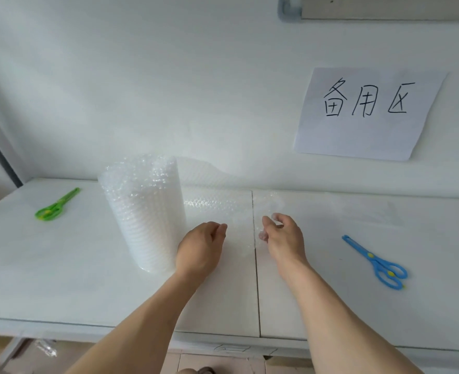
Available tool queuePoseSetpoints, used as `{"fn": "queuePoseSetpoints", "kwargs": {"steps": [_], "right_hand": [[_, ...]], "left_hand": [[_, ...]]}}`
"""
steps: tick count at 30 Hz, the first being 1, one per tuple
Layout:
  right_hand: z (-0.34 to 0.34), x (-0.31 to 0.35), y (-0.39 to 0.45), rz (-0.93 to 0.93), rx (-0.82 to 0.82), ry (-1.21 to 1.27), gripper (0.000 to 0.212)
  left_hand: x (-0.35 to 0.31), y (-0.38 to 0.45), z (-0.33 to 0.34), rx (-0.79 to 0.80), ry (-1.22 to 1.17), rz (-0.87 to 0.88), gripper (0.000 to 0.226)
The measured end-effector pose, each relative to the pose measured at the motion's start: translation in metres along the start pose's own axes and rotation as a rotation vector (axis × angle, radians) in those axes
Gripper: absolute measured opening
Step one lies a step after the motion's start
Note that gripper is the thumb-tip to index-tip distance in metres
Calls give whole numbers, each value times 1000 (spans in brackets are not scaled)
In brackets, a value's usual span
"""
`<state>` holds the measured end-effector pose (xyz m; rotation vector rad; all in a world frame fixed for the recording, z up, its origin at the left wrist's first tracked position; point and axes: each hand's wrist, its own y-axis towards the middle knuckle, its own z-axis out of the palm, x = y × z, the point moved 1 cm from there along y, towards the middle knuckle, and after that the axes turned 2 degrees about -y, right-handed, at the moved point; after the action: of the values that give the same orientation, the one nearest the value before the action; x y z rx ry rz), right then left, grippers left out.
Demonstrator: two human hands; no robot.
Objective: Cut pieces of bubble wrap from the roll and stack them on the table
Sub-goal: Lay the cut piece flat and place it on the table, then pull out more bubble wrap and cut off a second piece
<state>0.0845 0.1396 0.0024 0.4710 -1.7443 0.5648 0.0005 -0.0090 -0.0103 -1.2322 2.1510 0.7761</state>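
Head view. Bubble wrap roll [144,211]: upright on white table [61,265], loose sheet [223,209] drawn rightward. Left hand [201,247]: fingers curled at sheet's near edge, grasp unclear. Right hand [283,236]: pinching sheet's free end. Green scissors [57,205]: far left. Blue scissors [376,261]: right.

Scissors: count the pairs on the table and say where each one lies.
2. The green scissors lie at the table's far left, left of the bubble wrap roll. The blue scissors lie on the right, beyond the right hand. Neither is held.
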Motion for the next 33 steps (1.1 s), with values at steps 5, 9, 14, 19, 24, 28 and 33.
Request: {"fn": "queuePoseSetpoints", "kwargs": {"steps": [5,9,14,19,24,28,33], "right_hand": [[3,2,-14,-37,84,96,34],[-8,12,-23,-69,141,85,34],[-30,27,-35,-104,232,112,37],[-50,39,-40,-38,320,115,37],[-67,55,-40,36,406,144,31],[-78,67,-37,66,452,161,23],[-85,69,-28,104,394,2,29]], "left_hand": [[13,-7,-15,-98,-100,-68,48],[13,-14,-26,-180,-273,-264,54],[-2,-22,-29,-175,-691,-641,57],[-27,-37,-33,-105,-1084,-890,64],[-39,-55,-31,-37,-1277,-985,64],[-44,-61,-23,-18,-1363,-995,63],[-34,-53,-10,-39,-1654,-958,37]]}}
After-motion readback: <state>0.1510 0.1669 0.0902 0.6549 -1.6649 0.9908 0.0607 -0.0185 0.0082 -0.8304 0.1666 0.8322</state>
